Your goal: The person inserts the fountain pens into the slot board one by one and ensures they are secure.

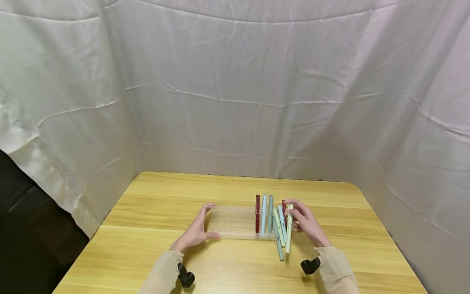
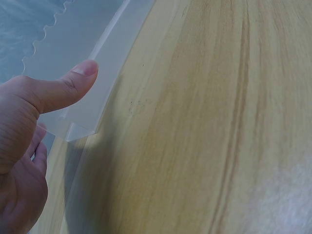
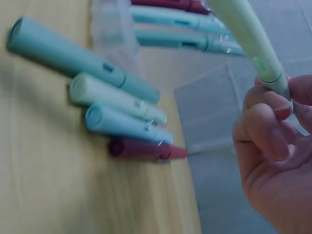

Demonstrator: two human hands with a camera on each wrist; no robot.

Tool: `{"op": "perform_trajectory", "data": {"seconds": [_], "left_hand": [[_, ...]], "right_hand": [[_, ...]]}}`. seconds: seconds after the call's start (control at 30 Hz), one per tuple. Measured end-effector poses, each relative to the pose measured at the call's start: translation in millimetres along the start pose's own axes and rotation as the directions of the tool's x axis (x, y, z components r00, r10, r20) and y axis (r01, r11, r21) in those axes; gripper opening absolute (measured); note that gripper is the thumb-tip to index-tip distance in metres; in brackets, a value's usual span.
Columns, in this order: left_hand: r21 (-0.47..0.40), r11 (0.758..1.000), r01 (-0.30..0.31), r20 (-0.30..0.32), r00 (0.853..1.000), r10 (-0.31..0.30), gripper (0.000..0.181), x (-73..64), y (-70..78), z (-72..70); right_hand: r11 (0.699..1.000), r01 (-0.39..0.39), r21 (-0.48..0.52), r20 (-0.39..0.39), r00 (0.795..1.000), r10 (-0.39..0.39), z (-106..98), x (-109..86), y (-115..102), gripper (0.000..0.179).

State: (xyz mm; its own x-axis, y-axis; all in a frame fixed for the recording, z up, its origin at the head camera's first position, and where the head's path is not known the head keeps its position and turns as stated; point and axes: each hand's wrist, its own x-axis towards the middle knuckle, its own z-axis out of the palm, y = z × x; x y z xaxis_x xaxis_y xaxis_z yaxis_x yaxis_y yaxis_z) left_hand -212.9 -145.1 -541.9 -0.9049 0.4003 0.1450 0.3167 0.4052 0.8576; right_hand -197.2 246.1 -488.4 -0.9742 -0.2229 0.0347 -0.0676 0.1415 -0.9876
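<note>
My left hand [image 1: 196, 232] grips the left end of a clear plastic tray [image 1: 233, 222], its thumb on the front wall. A scalloped edge of the tray shows in the left wrist view. Side by side across the tray's right part lie a dark red pen [image 1: 258, 214], a light blue pen [image 1: 264, 214] and a teal pen [image 1: 270, 214]. My right hand [image 1: 308, 226] pinches a pale green pen [image 3: 248, 41] by one end, raised above the loose pens. Those are another teal pen [image 3: 63, 51], a second pale green pen [image 3: 109, 97], a light blue pen [image 3: 122, 122] and a dark red pen [image 3: 141, 148].
The loose pens lie close by the tray's right end on the wooden table [image 1: 147, 228]. Pale cloth [image 1: 235, 122] hangs behind the table and at both sides. A dark object [image 1: 29, 212] stands beyond the left edge.
</note>
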Motion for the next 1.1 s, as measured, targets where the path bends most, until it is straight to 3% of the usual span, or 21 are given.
{"op": "perform_trajectory", "data": {"seconds": [0.23,0.57,0.8,1.1], "left_hand": [[0.006,1.000,0.006,0.000,1.000,-0.006,0.095,0.5,0.1,-0.3],[0.009,1.000,0.003,-0.002,1.000,-0.003,0.096,1.4,-1.1,1.1],[0.005,1.000,0.000,0.006,1.000,0.000,0.097,0.5,-0.9,0.2],[0.011,1.000,-0.001,0.012,1.000,0.001,0.097,-0.1,-0.3,-0.2]], "right_hand": [[0.997,0.068,0.032,0.002,0.998,-0.068,9.1,-0.2,-13.8,0.022],[0.995,0.093,0.025,-0.005,0.996,-0.092,23.5,5.0,-26.2,0.042],[0.981,0.194,-0.025,0.064,0.979,-0.192,35.6,12.5,-26.0,0.031],[0.943,0.293,-0.157,0.073,0.956,-0.285,45.4,16.6,-29.0,0.018]]}}
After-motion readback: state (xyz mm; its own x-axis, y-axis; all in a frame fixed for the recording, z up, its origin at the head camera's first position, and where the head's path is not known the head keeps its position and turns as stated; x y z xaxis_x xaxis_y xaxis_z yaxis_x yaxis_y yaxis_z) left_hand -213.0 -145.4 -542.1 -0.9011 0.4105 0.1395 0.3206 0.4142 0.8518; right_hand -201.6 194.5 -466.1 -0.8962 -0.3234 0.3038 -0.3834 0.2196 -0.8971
